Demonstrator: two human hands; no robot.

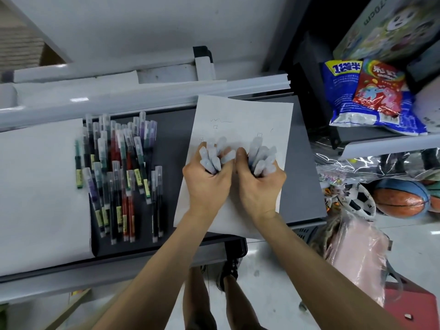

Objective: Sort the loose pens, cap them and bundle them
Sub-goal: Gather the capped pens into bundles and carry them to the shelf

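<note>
A: What lies at the left of the desk (176, 129)?

B: A white sheet (40, 186), and just beside it a pile of loose pens (119, 177) on the dark surface. They are capped, with red, green, purple and black bodies.

A: And the hands?

B: Both are over a white paper (240, 120) with small pen marks. The left hand (207, 179) has its grip closed tight around a bunch of pens (213, 154), frosted caps pointing up. The right hand (259, 184), touching the left one, is closed the same way on a second bunch (262, 156).

A: Further right?

B: Snack bags (366, 96) on a shelf, and a basketball (402, 198) below.
</note>
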